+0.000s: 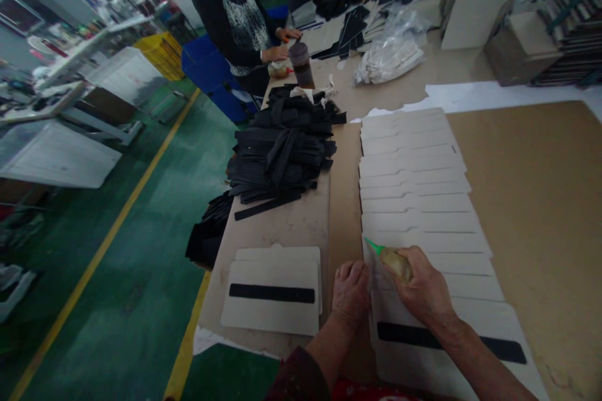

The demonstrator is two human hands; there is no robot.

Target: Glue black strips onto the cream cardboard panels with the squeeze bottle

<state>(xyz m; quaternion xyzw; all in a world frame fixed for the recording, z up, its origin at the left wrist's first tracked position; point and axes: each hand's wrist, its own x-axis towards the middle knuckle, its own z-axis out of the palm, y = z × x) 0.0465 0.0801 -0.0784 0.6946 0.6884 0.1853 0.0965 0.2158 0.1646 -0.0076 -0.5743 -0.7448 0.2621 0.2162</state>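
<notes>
My right hand [426, 291] is wrapped round a squeeze bottle [397, 264], yellowish brown with a green pointed nozzle. Its tip is at the left edge of a row of overlapping pale cardboard pieces [421, 223]. Beside that edge rests my left hand [350, 291], fingers lying down towards the boards and holding nothing that I can see. The nearest piece bears a black strip [409, 334], partly behind my right forearm. Left of my hands lies a small stack of pale boards [270, 316], with another black strip [271, 293] across the top one.
A heap of black strips [286, 150] lies farther up the table's left side. Beyond it stand a dark-filled cup [301, 66] and a clear plastic bag [392, 56]. A co-worker [235, 19] stands at the far left edge, near blue bins [207, 75]. Stacked boards [571, 25] are at back right.
</notes>
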